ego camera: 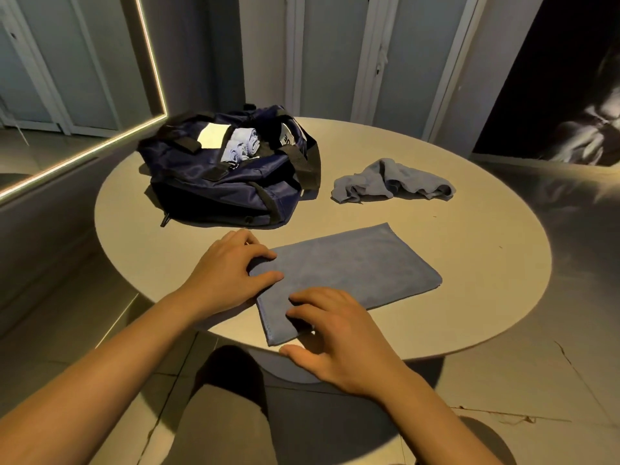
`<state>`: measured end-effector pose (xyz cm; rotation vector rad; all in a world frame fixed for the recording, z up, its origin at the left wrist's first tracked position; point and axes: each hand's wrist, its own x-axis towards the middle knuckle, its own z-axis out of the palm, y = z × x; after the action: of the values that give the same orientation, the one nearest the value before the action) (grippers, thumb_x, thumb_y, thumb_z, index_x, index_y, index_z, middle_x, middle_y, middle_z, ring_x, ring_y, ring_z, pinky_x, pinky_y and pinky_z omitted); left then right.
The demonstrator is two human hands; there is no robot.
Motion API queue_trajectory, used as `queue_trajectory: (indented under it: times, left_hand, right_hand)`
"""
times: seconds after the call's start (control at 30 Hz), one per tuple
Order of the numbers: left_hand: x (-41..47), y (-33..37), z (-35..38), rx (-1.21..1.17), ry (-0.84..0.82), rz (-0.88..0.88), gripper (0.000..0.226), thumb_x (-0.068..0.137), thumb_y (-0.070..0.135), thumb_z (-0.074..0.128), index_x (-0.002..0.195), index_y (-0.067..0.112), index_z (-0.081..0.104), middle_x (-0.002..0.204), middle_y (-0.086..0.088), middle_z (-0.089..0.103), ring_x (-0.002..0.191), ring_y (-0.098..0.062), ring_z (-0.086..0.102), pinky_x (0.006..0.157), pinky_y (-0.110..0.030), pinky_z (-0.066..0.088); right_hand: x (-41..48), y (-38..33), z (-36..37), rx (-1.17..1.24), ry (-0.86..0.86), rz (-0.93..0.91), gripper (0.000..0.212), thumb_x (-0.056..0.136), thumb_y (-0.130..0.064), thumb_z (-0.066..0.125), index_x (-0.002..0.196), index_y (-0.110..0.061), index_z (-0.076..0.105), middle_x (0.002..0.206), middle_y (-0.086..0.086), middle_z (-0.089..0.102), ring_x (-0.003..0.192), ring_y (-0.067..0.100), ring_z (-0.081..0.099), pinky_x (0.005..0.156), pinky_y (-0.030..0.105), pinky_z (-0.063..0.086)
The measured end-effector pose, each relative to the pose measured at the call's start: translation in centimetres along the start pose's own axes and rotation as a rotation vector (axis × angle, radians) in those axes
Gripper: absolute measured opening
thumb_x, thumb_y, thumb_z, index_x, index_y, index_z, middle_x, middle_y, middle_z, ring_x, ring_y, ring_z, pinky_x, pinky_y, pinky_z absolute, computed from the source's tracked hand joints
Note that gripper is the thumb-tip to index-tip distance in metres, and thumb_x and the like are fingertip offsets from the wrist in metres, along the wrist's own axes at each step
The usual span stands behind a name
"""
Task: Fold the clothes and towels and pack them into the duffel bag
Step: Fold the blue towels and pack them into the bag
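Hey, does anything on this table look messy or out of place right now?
One blue towel lies crumpled to the right of the duffel bag, not yet folded, unlike the folded towel in front. Nothing looks spilled.

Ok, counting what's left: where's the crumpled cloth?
Head view: the crumpled cloth lies on the table, far right, beside the duffel bag.
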<state>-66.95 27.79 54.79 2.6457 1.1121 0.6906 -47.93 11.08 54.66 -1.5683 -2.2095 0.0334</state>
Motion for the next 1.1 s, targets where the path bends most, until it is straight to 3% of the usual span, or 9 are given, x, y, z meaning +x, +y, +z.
queue_trajectory:
  times: [0.17, 0.27, 0.43, 0.57, 0.67, 0.77, 0.87, 1.0, 1.1]
  left_hand:
    - [-1.1, 0.3, -0.3, -0.100, 0.065, 0.114, 0.029, 0.086, 0.043, 0.077, 0.107, 0.023, 0.075, 0.104, 0.012, 0.062, 0.096, -0.009, 0.053, 0.082, -0.034, 0.050]
    - [-1.7, 0.3, -0.3, -0.085, 0.046, 0.151, 0.020, 0.090, 0.042, 0.073, 0.101, 0.027, 0.077, 0.101, 0.015, 0.063, 0.094, -0.008, 0.054, 0.083, -0.036, 0.048]
    - [-2.6, 0.2, -1.5, -0.132, -0.027, 0.098, 0.043, 0.093, 0.062, 0.048, 0.101, 0.031, 0.077, 0.097, 0.019, 0.059, 0.095, -0.009, 0.055, 0.075, -0.032, 0.048]
    - [-3.4, 0.3, -2.9, -0.150, -0.095, 0.099, 0.048, 0.086, 0.075, 0.050, 0.104, 0.038, 0.076, 0.098, 0.021, 0.059, 0.098, -0.004, 0.056, 0.078, -0.032, 0.050]
    - [-4.0, 0.8, -3.3, -0.126, -0.170, 0.094, 0.059, 0.070, 0.087, 0.062, 0.103, 0.039, 0.072, 0.097, 0.021, 0.053, 0.093, -0.004, 0.053, 0.073, -0.025, 0.047]
    - [-4.3, 1.7, -2.9, -0.202, -0.089, 0.129, 0.040, 0.077, 0.067, 0.073, 0.097, 0.032, 0.074, 0.098, 0.017, 0.054, 0.093, -0.009, 0.056, 0.072, -0.026, 0.048]
    - [-3.6, 3.1, -3.4, -0.560, -0.105, 0.019, 0.016, 0.091, 0.026, 0.077, 0.107, 0.025, 0.076, 0.106, 0.009, 0.069, 0.102, -0.015, 0.067, 0.082, -0.026, 0.055]
    - [-2.1, 5.9, -4.1, -0.854, -0.133, -0.050, 0.024, 0.099, 0.021, 0.067, 0.122, 0.019, 0.071, 0.114, 0.000, 0.076, 0.110, -0.016, 0.070, 0.095, -0.032, 0.056]
    - [-0.5, 7.7, -3.8, -0.900, -0.040, -0.126, 0.012, 0.099, 0.024, 0.065, 0.105, 0.022, 0.075, 0.096, -0.011, 0.075, 0.095, -0.020, 0.072, 0.087, -0.036, 0.057]
  right_hand:
    - [-0.7, -0.9, 1.2, -0.127, 0.053, -0.070, 0.039, 0.089, -0.058, 0.064, 0.104, -0.024, 0.057, 0.110, -0.005, 0.057, 0.099, 0.017, 0.052, 0.087, 0.030, 0.047]
    - [-0.9, -1.4, 1.3, -0.184, 0.085, -0.086, 0.030, 0.093, -0.053, 0.064, 0.097, -0.025, 0.052, 0.102, -0.005, 0.054, 0.090, 0.015, 0.048, 0.077, 0.028, 0.043]
    - [-0.5, -1.3, 0.7, -0.192, 0.083, -0.077, 0.021, 0.098, -0.042, 0.056, 0.097, -0.021, 0.053, 0.099, -0.003, 0.052, 0.086, 0.016, 0.044, 0.073, 0.031, 0.042]
    - [-1.1, -1.1, -0.9, 0.137, 0.116, 0.096, 0.026, 0.104, -0.045, 0.045, 0.090, -0.023, 0.046, 0.082, -0.007, 0.050, 0.072, 0.015, 0.045, 0.062, 0.034, 0.040]
    - [-1.8, -0.6, -2.4, 0.417, 0.224, 0.263, 0.025, 0.105, -0.040, 0.046, 0.087, -0.024, 0.047, 0.072, -0.011, 0.051, 0.066, 0.010, 0.049, 0.056, 0.023, 0.037]
    - [-2.0, 0.1, -4.1, 0.560, 0.370, 0.384, 0.029, 0.105, -0.031, 0.048, 0.082, -0.013, 0.048, 0.067, -0.011, 0.046, 0.060, 0.005, 0.042, 0.056, 0.017, 0.035]
    - [-2.3, 1.4, -5.8, 0.679, 0.477, 0.501, 0.036, 0.104, -0.030, 0.050, 0.085, 0.000, 0.050, 0.071, 0.001, 0.045, 0.061, 0.007, 0.038, 0.057, 0.019, 0.032]
    - [-2.4, 3.1, -7.6, 0.825, 0.567, 0.636, 0.038, 0.104, -0.037, 0.053, 0.089, -0.002, 0.061, 0.079, 0.003, 0.059, 0.072, 0.013, 0.050, 0.070, 0.036, 0.042]
    - [-2.6, 3.7, -8.7, 0.951, 0.526, 0.740, 0.037, 0.093, -0.050, 0.062, 0.095, -0.015, 0.074, 0.093, 0.001, 0.074, 0.089, 0.022, 0.067, 0.082, 0.043, 0.056]
